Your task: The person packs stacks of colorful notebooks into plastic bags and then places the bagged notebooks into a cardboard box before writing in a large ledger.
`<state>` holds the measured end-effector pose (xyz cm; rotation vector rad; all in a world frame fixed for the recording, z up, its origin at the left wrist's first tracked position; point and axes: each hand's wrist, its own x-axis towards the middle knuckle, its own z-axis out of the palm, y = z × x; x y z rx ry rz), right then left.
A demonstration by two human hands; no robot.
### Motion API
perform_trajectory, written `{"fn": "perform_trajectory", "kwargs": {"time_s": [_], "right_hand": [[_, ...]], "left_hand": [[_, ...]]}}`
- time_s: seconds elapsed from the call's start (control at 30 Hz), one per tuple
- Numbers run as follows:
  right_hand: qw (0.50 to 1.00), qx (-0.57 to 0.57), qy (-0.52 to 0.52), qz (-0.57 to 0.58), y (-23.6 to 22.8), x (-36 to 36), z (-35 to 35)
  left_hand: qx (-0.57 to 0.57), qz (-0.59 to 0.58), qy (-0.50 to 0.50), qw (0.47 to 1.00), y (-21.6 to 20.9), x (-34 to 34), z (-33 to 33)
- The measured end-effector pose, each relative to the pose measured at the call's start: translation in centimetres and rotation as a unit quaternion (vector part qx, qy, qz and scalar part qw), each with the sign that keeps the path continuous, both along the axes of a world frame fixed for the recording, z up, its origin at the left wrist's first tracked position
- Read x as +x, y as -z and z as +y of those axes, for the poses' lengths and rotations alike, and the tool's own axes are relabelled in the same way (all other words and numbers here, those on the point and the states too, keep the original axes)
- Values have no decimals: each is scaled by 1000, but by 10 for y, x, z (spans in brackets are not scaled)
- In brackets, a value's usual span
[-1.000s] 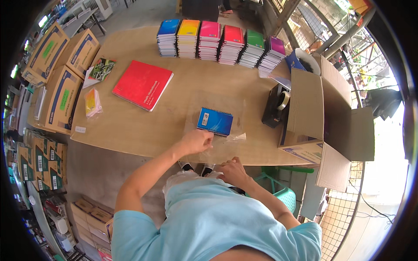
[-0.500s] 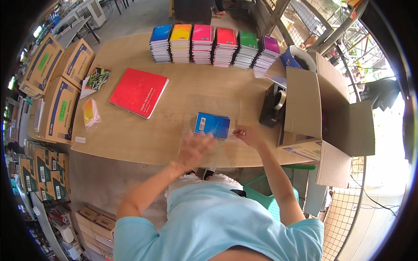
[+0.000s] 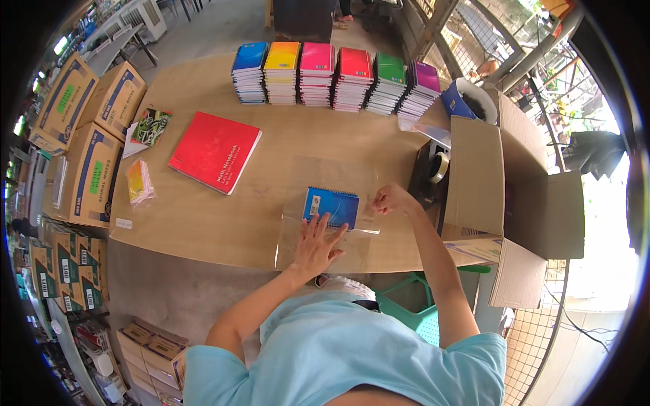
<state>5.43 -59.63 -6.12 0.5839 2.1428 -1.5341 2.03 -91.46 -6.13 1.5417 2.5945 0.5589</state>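
A small blue spiral notebook [image 3: 335, 203] lies on a clear plastic sheet [image 3: 292, 247] near the front of the table. My left hand [image 3: 315, 249] is open, with its fingers spread over the notebook's lower left part and the plastic. Just right of the notebook, my right hand [image 3: 394, 200] is closed in a pinch at the plastic's right edge. A black tape dispenser [image 3: 421, 177] with a roll of tape stands beyond that hand. To the left lies a large red notebook [image 3: 215, 152].
Along the table's far edge stand stacks of spiral notebooks [image 3: 317, 74] in several colours. An open cardboard box [image 3: 474, 176] sits at the right, beside a blue bin [image 3: 467, 100]. Closed cartons [image 3: 93, 172] line the left edge, near a wrapped yellow pack [image 3: 139, 183].
My left hand has come down onto the notebook and plastic, fingers spread. My right hand has shifted slightly right, still pinched. The plastic's lower right edge now lifts a little.
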Motion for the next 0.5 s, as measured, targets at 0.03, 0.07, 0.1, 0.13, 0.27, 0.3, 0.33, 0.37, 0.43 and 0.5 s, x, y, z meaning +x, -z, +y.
{"fn": "perform_trajectory", "kwargs": {"time_s": [0.03, 0.07, 0.1, 0.13, 0.27, 0.3, 0.33, 0.37, 0.43, 0.5], "right_hand": [[985, 161, -14, 54, -7, -5, -7], [942, 316, -29, 109, -11, -12, -16], [942, 318, -27, 105, -9, -16, -16], [927, 331, -25, 174, -3, -25, -16], [969, 153, -52, 189, 17, -73, -43], [974, 185, -83, 102, 20, -85, -52], [970, 215, -113, 14, 21, -92, -56], [971, 213, -112, 14, 20, -94, -56], [971, 205, -120, -34, 20, -98, -58], [970, 206, -120, -38, 19, -98, -59]], "left_hand": [[-10, -1, -1, 1000, 1, -2, -2], [-20, -2, -4, 1000, 2, -3, -4], [-18, -5, -1, 1000, 1, -2, -1], [-23, -9, 6, 1000, -2, -2, 1], [-38, -24, 3, 999, -9, 3, 3], [-40, -23, 2, 999, -10, 4, 4], [-45, -32, -14, 998, -12, 5, 6], [-49, -41, -29, 998, -13, 6, 6], [-48, -28, -39, 998, -7, 7, 6], [-45, -15, -46, 998, -3, 8, 5]]}}
